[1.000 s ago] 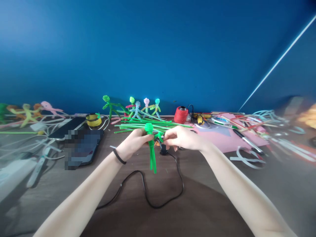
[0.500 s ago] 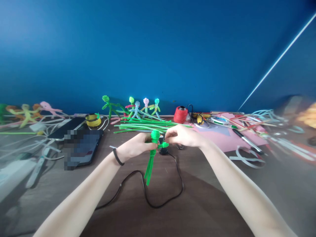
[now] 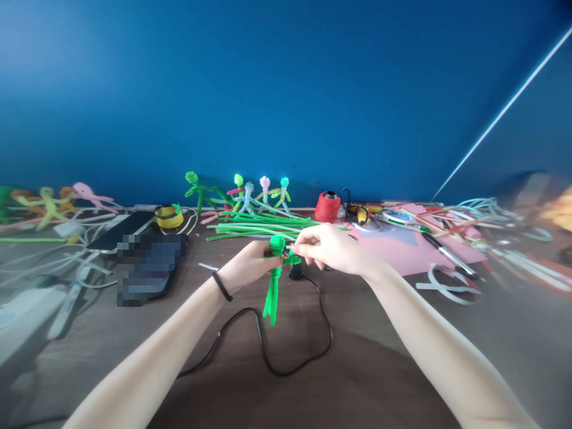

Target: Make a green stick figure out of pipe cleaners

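My left hand point(image 3: 252, 262) pinches a green pipe-cleaner figure point(image 3: 277, 244) just below its round wound head. Several straight green strands hang down from the figure under my fingers. A short coiled arm point(image 3: 292, 258) sticks out on its right side. Close beside that arm is my right hand point(image 3: 326, 247), thumb and fingers pressed together. A pale sliver shows at its fingertips, but what they grip is too small to name. Behind the figure stands a small black device point(image 3: 295, 272) with a cable, partly covered by my hands.
Loose green pipe cleaners point(image 3: 263, 226) lie behind my hands. Finished figures point(image 3: 248, 196) lean along the blue wall. A red thread spool point(image 3: 327, 207), pink paper point(image 3: 402, 253) and a pen point(image 3: 449, 253) are on the right. Phones point(image 3: 154, 268) and white cables lie left; a black cable point(image 3: 281, 374) loops in front.
My right hand has moved left, its fingers closing together beside the coiled arm. The figure has shifted slightly left and up in my left hand, its strands hanging straighter.
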Demonstrator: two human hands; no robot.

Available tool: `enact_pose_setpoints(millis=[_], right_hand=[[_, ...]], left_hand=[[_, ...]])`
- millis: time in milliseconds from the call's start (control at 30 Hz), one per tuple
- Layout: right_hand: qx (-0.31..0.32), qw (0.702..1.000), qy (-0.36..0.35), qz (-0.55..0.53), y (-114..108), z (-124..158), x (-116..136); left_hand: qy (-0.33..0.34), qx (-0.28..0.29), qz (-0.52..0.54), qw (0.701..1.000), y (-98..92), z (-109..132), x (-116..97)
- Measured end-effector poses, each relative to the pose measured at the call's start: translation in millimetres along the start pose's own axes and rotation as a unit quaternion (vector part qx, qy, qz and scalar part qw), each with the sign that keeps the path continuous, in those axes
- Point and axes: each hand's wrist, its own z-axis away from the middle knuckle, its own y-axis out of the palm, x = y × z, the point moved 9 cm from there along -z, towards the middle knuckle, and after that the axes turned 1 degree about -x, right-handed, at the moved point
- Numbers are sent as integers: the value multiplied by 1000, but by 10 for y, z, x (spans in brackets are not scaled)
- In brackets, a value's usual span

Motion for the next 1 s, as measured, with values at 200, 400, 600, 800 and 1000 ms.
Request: enact_pose_setpoints(millis=[200,400,600,800,1000], right_hand=[[32,998,-17,-42,90,16,47],[54,997,-20,-51,184,-35,-11],[77,995,-16,-57,214,-107,-111],[81,995,12,-50,201,-155,-244],[38,999,-9,28,67,-196,-294]], left_hand=[[16,-45,-10,999,-80,-31,33],[24,-76,27,996,-149,-34,11],[-21,-59,127,990,-124,-31,19],[-8,-46,38,998,-166,-21,-51],[32,2,-14,999,-92,2,-124]])
